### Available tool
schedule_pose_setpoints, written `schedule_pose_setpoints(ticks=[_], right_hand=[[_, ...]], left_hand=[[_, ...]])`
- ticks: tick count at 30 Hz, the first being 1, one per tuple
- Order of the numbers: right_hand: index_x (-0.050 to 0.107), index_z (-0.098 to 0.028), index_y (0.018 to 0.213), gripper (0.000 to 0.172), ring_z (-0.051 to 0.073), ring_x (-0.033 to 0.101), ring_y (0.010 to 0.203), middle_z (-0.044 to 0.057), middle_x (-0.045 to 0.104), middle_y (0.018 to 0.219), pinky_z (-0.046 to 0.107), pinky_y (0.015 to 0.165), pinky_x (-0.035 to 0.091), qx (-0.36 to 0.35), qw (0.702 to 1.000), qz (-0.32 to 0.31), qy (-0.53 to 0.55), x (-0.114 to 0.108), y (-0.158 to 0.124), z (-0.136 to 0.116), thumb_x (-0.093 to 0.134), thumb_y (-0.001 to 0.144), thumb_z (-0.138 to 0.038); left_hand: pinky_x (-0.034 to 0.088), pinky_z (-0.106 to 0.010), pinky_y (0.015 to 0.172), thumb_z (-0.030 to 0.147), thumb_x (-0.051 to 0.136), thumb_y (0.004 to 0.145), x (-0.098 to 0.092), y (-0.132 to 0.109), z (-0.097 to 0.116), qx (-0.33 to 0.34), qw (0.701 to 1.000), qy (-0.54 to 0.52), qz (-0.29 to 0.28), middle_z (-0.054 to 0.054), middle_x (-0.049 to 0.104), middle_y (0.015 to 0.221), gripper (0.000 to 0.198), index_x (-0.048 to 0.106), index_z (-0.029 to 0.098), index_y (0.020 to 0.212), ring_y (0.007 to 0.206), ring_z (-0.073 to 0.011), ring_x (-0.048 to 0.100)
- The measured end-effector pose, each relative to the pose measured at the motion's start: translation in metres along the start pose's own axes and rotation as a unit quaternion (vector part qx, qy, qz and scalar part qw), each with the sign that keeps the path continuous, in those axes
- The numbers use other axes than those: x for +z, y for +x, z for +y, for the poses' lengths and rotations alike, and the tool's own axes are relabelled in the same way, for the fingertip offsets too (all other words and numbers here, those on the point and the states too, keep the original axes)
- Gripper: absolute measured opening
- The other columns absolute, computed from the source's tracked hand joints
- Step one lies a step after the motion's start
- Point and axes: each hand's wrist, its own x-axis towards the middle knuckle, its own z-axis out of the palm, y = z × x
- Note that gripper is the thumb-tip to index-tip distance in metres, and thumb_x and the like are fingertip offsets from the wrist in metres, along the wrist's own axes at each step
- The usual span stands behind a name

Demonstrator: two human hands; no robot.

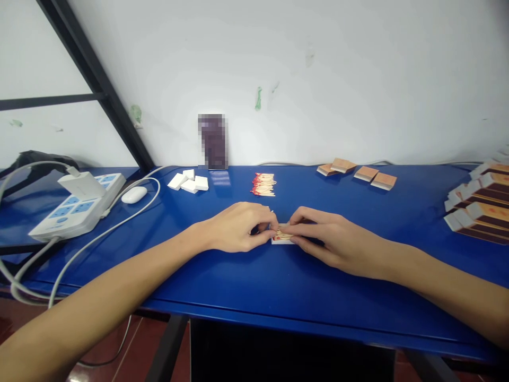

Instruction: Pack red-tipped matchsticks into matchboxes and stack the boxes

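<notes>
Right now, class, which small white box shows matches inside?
The white box between the left hand and right hand, matches visible inside; the other white boxes, clustered further left, show none.

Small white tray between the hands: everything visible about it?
The small white tray is shallow, open-topped, apparently rectangular, and looks like card. It seems to lie flat on the blue table and holds pale matches, some reddish heads showing. Fingertips of the left hand are at its left end; fingers and thumb of the right hand cover its right part, hiding that end.
</notes>
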Motion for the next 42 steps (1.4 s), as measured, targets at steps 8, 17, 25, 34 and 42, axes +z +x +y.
schedule_pose_setpoints(ticks=[8,17,25,34,42], right_hand=[[0.063,-0.029,0.132,0.039,0.021,0.061,0.087,0.009,0.064,0.104,0.037,0.078,0.052,0.004,1.0,-0.001,-0.016,0.001,0.001,-0.004,0.039,0.101,-0.031],[0.075,-0.024,0.1,0.027,0.015,0.063,0.072,0.005,0.069,0.089,0.027,0.063,0.049,0.073,0.995,0.069,0.027,0.007,0.006,-0.001,0.049,0.097,-0.032],[0.071,-0.025,0.1,0.026,0.018,0.065,0.081,0.006,0.07,0.098,0.03,0.068,0.051,0.057,0.994,0.096,0.017,-0.003,0.004,0.005,0.047,0.098,-0.035],[0.059,-0.028,0.123,0.033,0.024,0.059,0.106,0.008,0.064,0.117,0.041,0.09,0.049,0.093,0.995,-0.009,0.046,-0.006,0.0,0.008,0.039,0.1,-0.041],[0.056,-0.032,0.128,0.038,0.025,0.055,0.111,0.006,0.062,0.119,0.044,0.095,0.047,0.144,0.985,-0.03,0.093,-0.008,0.001,0.008,0.036,0.1,-0.048]], left_hand=[[0.043,-0.029,0.078,0.026,0.055,0.092,-0.001,-0.001,-0.001,-0.002,1.0,0.015,0.017,-0.003,0.061,0.091,0.015,0.068,0.018,0.095,0.083,-0.0157,0.057],[0.045,-0.031,0.082,0.032,0.058,0.092,-0.001,0.0,0.001,0.028,0.999,0.026,0.006,-0.004,0.065,0.092,0.023,0.066,0.017,0.108,0.084,-0.0173,0.057],[0.045,-0.034,0.086,0.032,0.057,0.094,0.002,-0.001,-0.004,0.062,0.996,0.06,0.006,-0.007,0.066,0.106,0.029,0.068,0.021,0.118,0.094,-0.0194,0.06],[0.044,-0.033,0.082,0.031,0.052,0.097,0.0,-0.001,-0.004,0.069,0.993,0.091,-0.017,-0.007,0.063,0.106,0.033,0.067,0.023,0.125,0.088,-0.0184,0.057],[0.044,-0.033,0.081,0.033,0.053,0.097,0.002,-0.001,-0.004,0.059,0.995,0.077,-0.015,-0.006,0.061,0.102,0.036,0.063,0.026,0.131,0.088,-0.0187,0.056]])
